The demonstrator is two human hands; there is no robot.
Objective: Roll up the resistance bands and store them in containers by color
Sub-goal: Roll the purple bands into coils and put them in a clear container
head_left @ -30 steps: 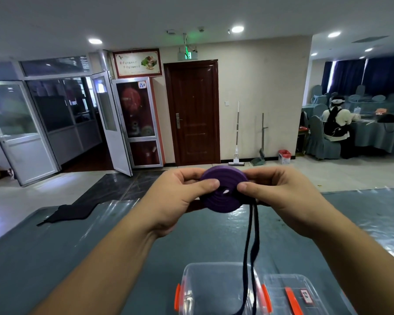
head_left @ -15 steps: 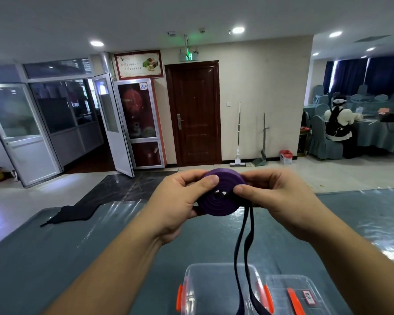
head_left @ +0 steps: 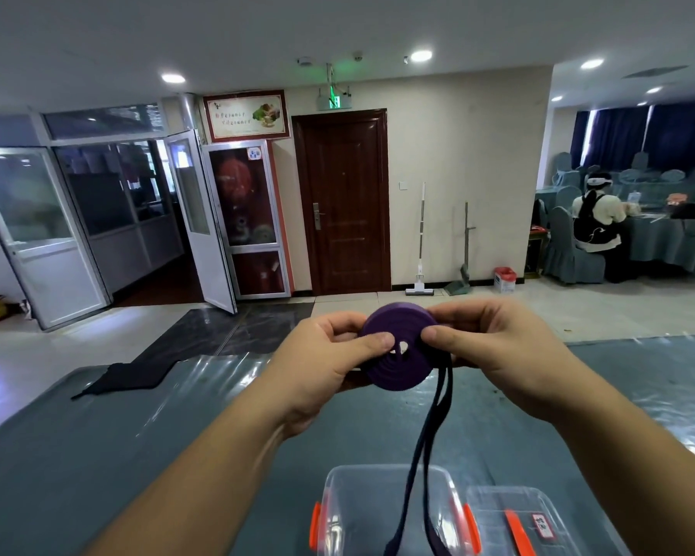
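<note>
Rolling is the step in hand: above the grey worktop (head_left: 97, 455) and the clear container (head_left: 378, 511) at its near edge, the left hand (head_left: 322, 363) and right hand (head_left: 494, 351) each pinch the purple band coil (head_left: 396, 355). Its loose tail (head_left: 426, 435) hangs down, so next comes more winding.

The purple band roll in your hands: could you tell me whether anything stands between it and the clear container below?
Nothing visible blocks it. The purple band roll is held by the left hand and right hand above the open clear container; only the band's own unrolled tail hangs down toward it.
</note>
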